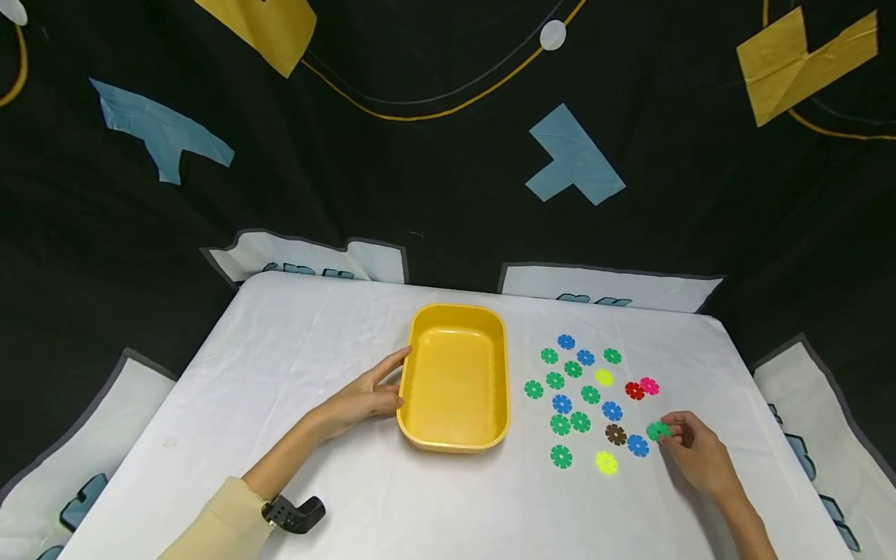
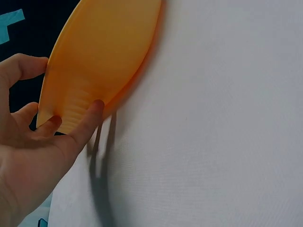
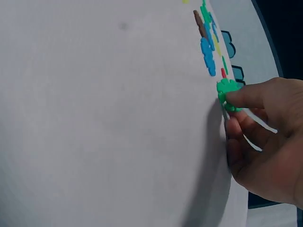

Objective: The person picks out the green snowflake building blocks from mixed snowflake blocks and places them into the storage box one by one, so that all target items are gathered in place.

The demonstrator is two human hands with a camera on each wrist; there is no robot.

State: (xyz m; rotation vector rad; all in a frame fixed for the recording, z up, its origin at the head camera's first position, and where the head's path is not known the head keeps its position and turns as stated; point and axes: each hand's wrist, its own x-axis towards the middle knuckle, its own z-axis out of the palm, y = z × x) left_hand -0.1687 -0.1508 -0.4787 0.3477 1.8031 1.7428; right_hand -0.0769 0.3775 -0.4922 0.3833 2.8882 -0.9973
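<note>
Tray (image 1: 453, 381) sits open side up on the table (image 1: 329, 319), used as landmark. Left hand (image 1: 360, 400) is at its left side, fingers spread, tips touching the outer wall and rim rather than wrapped round it; looks like a light steadying touch, probably enough since the table bears the weight. Right hand (image 1: 700, 459) is well right of the tray, past most of the loose discs (image 1: 573, 369), thumb and a finger pinching a green disc (image 1: 657, 431) by its edge; the rest of that hand's fingers are bent below the pinch. Edge grip likely because the disc is thin and small, and it leaves most of the face uncovered. Disc seems just off the table, exact clearance cannot be told. Nearest to it on the tray side: a blue disc (image 1: 638, 446), then a brown disc (image 1: 616, 434). Loose discs all lie right of the tray, flat, mostly apart, which should make each easy to pick singly; the red disc (image 1: 635, 390) and pink disc (image 1: 649, 386) touch or overlap, cannot tell which. Black wrist device (image 1: 294, 515) on the left arm, nearer the wearer than the tray.
</note>
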